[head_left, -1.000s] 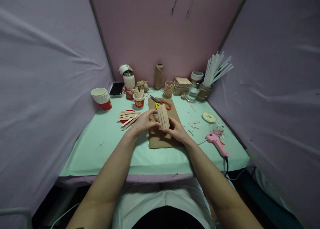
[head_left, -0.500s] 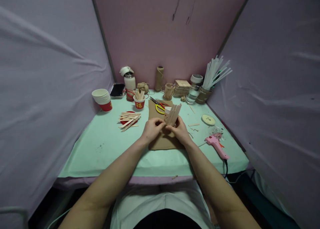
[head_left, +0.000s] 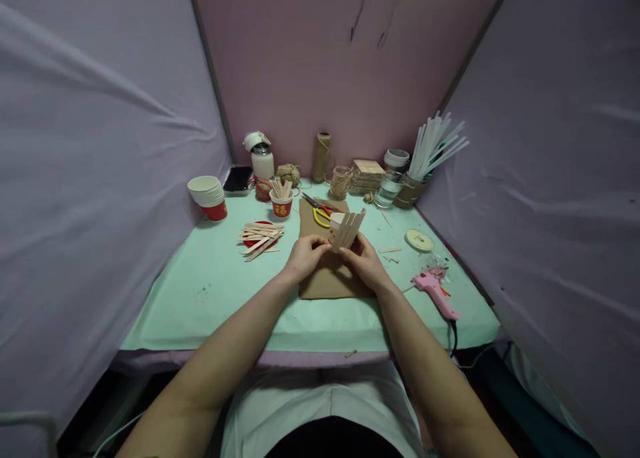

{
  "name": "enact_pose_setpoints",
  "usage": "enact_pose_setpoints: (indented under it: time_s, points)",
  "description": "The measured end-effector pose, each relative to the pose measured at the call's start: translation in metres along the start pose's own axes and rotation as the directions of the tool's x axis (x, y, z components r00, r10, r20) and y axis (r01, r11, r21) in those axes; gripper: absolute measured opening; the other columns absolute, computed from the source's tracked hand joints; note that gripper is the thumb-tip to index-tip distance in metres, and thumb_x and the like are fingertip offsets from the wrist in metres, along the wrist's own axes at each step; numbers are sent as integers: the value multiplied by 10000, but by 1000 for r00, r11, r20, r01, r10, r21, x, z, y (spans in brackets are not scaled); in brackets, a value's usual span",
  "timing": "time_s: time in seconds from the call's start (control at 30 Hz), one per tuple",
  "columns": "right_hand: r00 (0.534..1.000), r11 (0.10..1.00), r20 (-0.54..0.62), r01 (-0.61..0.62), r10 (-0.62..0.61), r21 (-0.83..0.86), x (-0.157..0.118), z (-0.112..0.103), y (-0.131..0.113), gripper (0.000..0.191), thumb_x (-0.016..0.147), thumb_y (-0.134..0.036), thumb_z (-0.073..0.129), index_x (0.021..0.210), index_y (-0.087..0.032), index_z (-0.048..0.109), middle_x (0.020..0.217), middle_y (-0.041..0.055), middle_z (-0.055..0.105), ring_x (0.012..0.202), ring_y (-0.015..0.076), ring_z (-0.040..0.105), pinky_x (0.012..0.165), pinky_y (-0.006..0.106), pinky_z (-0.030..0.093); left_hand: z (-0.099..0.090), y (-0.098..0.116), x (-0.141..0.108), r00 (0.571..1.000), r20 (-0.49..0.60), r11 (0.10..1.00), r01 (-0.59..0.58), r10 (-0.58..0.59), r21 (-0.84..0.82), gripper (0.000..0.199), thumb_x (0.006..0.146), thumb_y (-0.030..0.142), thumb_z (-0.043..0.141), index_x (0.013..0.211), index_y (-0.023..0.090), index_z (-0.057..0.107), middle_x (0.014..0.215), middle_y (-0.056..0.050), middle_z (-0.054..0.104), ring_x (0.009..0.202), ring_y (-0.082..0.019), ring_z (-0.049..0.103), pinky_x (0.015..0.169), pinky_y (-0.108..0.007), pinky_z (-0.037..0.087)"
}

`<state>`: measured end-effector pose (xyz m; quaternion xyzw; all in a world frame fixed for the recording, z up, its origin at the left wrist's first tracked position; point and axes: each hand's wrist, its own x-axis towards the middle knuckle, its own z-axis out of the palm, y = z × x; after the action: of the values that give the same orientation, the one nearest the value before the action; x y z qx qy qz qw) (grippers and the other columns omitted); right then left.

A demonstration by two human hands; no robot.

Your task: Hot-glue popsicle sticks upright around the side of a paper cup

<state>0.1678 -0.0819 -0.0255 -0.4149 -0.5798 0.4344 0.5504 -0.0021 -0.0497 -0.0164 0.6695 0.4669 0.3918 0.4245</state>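
Observation:
Both hands hold a paper cup [head_left: 336,221] over a brown cardboard sheet [head_left: 325,281]. Several flat wooden sticks [head_left: 349,230] stand side by side against the cup's near right side, their tops above its rim. My left hand [head_left: 306,257] pinches the cup's lower left with thumb and fingers. My right hand [head_left: 366,261] wraps round from the right, its thumb at the base of the sticks. Just behind the cup, yellow-handled pliers [head_left: 321,217] and a red-handled tool [head_left: 326,209] lie on the cardboard.
Left are a red plate [head_left: 260,243] heaped with wooden sticks, a red cup [head_left: 282,208] of sticks and stacked paper cups [head_left: 209,198]. Right lie a pink glue gun [head_left: 436,293] with its cord, and a round lid [head_left: 419,240]. Glue sticks [head_left: 431,148], twine and jars line the back.
The view has shifted slightly. My right thumb has slid a little along the base of the sticks, while both hands keep hold of the cup.

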Motion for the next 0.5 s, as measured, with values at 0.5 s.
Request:
enact_pose_setpoints:
  time_s: [0.5]
  points:
    - [1000,998,-22,-11,13,62,1,0,4,525,754,-364,726,1230,-243,537,1305,66,617,1181,247,585,1020,406,470,0,7,-3,995,-35,994,95,-97,-54,210,720,371,676,736,163,648,697,-9,647,637,-143,565,590,-262,442]
